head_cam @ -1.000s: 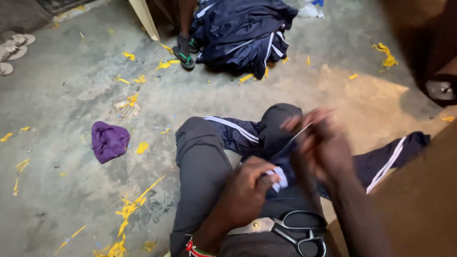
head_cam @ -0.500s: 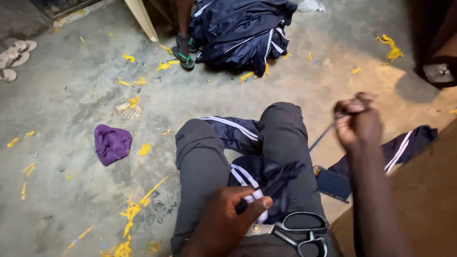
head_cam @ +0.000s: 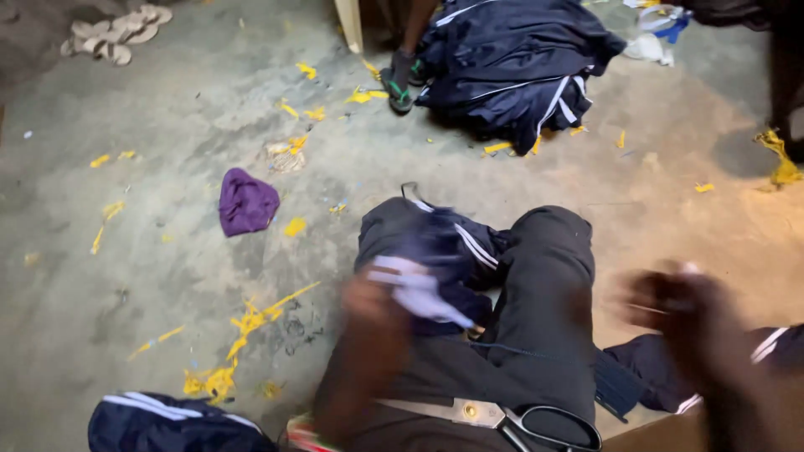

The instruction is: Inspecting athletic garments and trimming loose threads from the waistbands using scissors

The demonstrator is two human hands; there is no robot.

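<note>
Scissors: where the lap meets the lower edge of the view, a pair of scissors [head_cam: 511, 416] lies flat, black loop handles to the right, just below and between the two hands.
Left hand: the left hand [head_cam: 377, 322] is blurred; its fingers [head_cam: 394, 289] bunch a white patch of the dark striped garment [head_cam: 440, 259] over the knees. They look pressed onto the cloth, though the blur hides how tightly.
Right hand: the right hand [head_cam: 678, 314] is raised to the right of the lap, well apart from the left fingers. It looks bunched, but whether the fingertips pinch anything I cannot tell.
Thread: a thin dark thread [head_cam: 519, 350] runs across the thigh from just under the left fingers toward the right hand.
Bundle: a dark striped bundle [head_cam: 159, 423] lies on the floor left of the left hand.
Floor: beyond the left fingers, a purple rag [head_cam: 245, 201] and yellow scraps [head_cam: 251, 318] lie on the concrete floor [head_cam: 167, 125].
Far side: farthest off, a heap of dark striped clothes [head_cam: 511, 63] sits beside another person's foot [head_cam: 399, 84]; pale sandals [head_cam: 117, 33] rest far left.
</note>
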